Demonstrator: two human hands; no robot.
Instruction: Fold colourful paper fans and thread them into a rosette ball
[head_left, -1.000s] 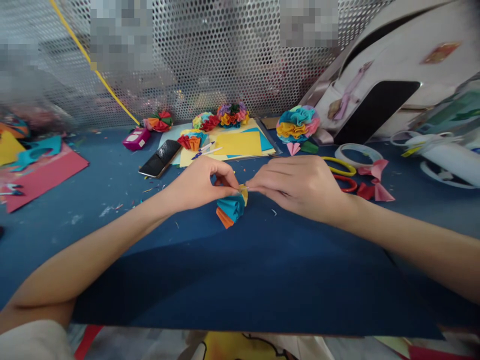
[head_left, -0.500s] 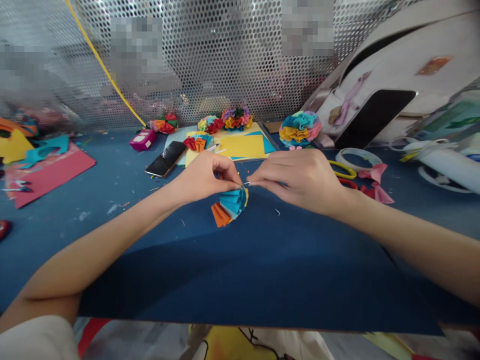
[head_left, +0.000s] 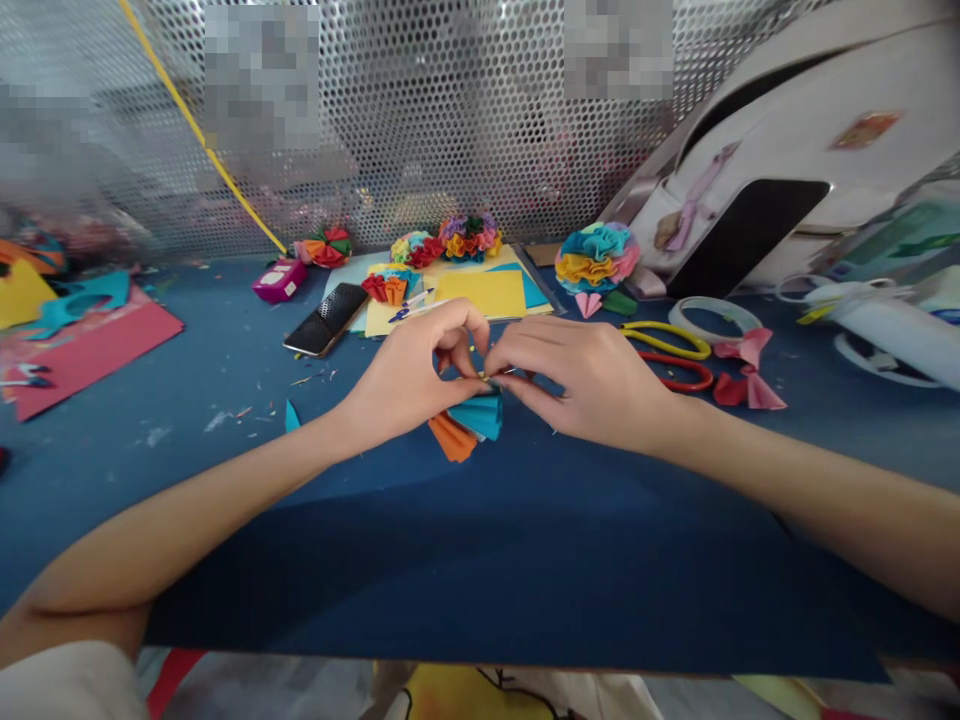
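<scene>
Pleated paper pieces (head_left: 475,416), blue and orange and fanned out, hang below the fingertips of my left hand (head_left: 420,365). Thumb and finger of that hand pinch their gathered upper end. My right hand (head_left: 581,375) is closed right beside it, its fingertips meeting the left ones. Between them shows a short bit of a thin, shiny needle (head_left: 507,371), mostly covered by the right fingers. Both hands are held over the blue tabletop (head_left: 465,560).
Behind the hands lie a phone (head_left: 327,320), a purple box (head_left: 279,280), yellow paper (head_left: 480,292) and ruffled paper flowers (head_left: 471,237). Scissors with yellow and red handles (head_left: 667,340) lie at right, before a pale backpack (head_left: 810,150). A perforated metal panel (head_left: 420,120) stands at the back.
My right hand has moved left, closing the gap to my left fingertips, so less of the needle shows. The paper pieces have swung slightly right. The view has shifted a little.
</scene>
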